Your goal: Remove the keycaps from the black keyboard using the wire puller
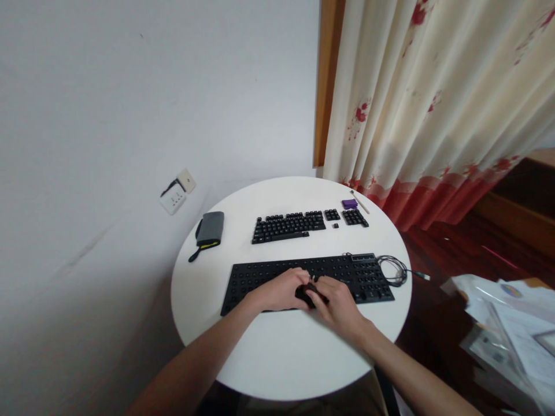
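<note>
A black keyboard (255,277) with its keycaps off lies across the white round table (299,364). Over its middle, near the front edge, my left hand (286,290) and my right hand (339,301) meet with bent fingers. Both close around a small dark object (309,293), mostly covered by the fingers, so its kind is unclear. Beyond the keyboard, loose black keycaps (288,225) are laid out in keyboard order, with a number-pad block (353,217) at the right.
A folded grey cloth (211,227) with a yellow inside lies at the left. Back right are a small purple item (349,204) and a toothbrush (361,202). The coiled cable (395,273) reaches past the right table edge. Wall and curtain (373,115) stand behind.
</note>
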